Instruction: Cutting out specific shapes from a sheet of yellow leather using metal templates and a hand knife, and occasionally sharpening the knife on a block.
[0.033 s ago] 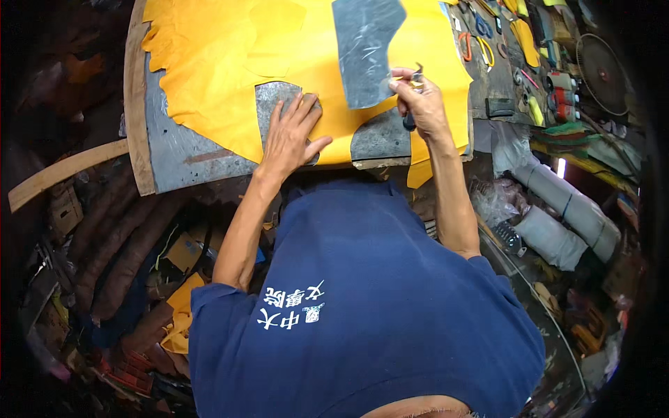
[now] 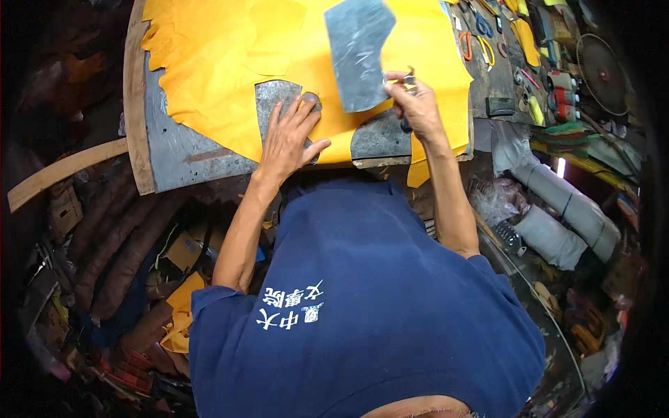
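Note:
My right hand point(image 2: 417, 108) grips the edge of a flat grey template point(image 2: 359, 56), which has one curved side and is tilted over the yellow sheet. The same fingers hold a slim tool with a hooked metal end point(image 2: 410, 75) and a dark handle that shows below them. The yellow leather-like sheet point(image 2: 209, 49) lies spread on the bench. My left hand point(image 2: 287, 139) rests on it with fingers spread, partly over a grey patch point(image 2: 275, 94). Another grey patch point(image 2: 382, 139) with a curved edge shows beside my right hand.
Wooden strips edge the grey board point(image 2: 181, 157) at left. To the right lie orange-handled scissors point(image 2: 465, 45), yellow-handled scissors point(image 2: 486, 52), a black box point(image 2: 500, 106) and a fan point(image 2: 603, 73). Wrapped rolls point(image 2: 561, 202) lean below them. Yellow scraps point(image 2: 182, 313) hang at lower left.
My right hand has moved slightly left with the grey template and the tool. The template is turned a little and shows more of its far end. My left hand stays nearly still.

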Demonstrator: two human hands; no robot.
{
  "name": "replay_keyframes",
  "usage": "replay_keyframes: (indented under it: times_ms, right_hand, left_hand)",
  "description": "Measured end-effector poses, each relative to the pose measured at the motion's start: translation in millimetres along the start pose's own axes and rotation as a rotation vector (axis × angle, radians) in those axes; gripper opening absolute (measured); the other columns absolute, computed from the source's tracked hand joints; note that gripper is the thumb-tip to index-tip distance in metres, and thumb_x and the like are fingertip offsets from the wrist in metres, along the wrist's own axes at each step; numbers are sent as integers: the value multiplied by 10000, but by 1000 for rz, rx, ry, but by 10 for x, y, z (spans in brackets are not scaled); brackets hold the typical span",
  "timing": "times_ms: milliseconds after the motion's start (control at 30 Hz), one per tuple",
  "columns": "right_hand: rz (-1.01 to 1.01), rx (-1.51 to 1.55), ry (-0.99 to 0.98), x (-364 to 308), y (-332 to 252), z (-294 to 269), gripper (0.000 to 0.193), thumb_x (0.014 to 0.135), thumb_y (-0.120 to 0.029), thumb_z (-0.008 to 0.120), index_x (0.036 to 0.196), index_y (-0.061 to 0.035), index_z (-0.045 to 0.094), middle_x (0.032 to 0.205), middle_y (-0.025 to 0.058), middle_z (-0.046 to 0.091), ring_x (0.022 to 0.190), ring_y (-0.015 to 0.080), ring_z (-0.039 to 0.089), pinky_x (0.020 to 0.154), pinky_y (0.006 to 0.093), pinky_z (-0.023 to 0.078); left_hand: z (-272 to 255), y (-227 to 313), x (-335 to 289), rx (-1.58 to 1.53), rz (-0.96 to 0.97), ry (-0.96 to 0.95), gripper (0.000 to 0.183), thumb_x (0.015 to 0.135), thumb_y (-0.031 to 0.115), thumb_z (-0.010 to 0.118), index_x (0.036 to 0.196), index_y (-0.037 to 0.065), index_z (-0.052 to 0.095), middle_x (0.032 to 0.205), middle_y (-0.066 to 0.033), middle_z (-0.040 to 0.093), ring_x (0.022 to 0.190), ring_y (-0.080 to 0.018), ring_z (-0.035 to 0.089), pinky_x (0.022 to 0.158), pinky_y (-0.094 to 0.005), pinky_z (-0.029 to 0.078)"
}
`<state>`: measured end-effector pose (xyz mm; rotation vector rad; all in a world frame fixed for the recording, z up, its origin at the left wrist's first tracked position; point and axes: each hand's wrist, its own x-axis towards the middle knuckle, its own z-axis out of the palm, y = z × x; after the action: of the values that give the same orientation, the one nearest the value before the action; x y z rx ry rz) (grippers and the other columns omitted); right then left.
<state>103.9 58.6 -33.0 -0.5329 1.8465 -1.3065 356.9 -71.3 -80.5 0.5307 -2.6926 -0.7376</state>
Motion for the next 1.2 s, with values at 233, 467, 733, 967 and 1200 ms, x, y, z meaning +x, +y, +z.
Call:
replay_keyframes:
  times_ms: [233,467,733,967,1200]
  right_hand:
    - [-102,-588,22,-44,361,221,365,878,-203,669,1221,-80,692,956,217,731,876,324,721,813,405,555]
    - [-126,-709,50,-136,276,334,431,871,-196,666,1293,-109,663,1011,210,734,946,366,717,866,440,557]
    - [-148,-890,-71,-174,94,194,380,884,-206,685,1258,-138,689,1107,176,727,1004,340,703,904,434,548]
    - [-243,-903,-223,-170,153,30,373,886,-238,709,1254,-181,697,1115,147,727,1004,321,700,899,433,550]
    - [-199,-923,-200,-210,124,84,371,889,-276,718,1251,-192,701,1111,136,730,994,310,705,879,424,554]
  left_hand:
    - [-31,-306,309,5,-62,165,662,846,363,782,1380,53,541,1374,-150,608,1416,-377,423,1164,-573,285]
    - [87,-548,631,125,42,-42,851,775,611,748,1389,52,562,1538,-154,446,1492,-405,268,1198,-583,215]
    - [136,-581,621,151,30,-1,750,780,592,747,1301,66,628,1549,-135,433,1493,-400,264,1202,-598,182]
    - [125,-586,608,150,29,-26,749,791,586,731,1334,84,608,1561,-126,426,1500,-395,256,1208,-585,179]
    - [116,-554,633,208,-16,-70,972,754,697,693,1462,62,492,1574,-99,418,1509,-359,246,1242,-531,138]
